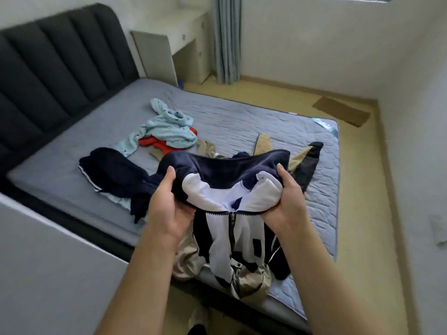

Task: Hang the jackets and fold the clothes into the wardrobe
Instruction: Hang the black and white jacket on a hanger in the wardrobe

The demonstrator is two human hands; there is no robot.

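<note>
I hold a navy and white zip jacket (225,180) up over the near edge of the bed (254,117). My left hand (167,204) grips the left side of its collar and my right hand (287,197) grips the right side. The zipper is closed just below the collar, and the jacket's body hangs down onto a beige garment (244,281). On the mattress lie a light blue garment (167,126), a red one (159,145) partly under it, a dark navy piece with white stripes (108,170), and a tan and black jacket (302,158) behind the held one.
A dark padded headboard (48,73) stands at the left. A white panel (43,262) fills the near left. A pale desk (188,44) and a blue-grey curtain (227,39) stand at the far wall. A brown mat (341,111) lies on the yellowish floor right of the bed.
</note>
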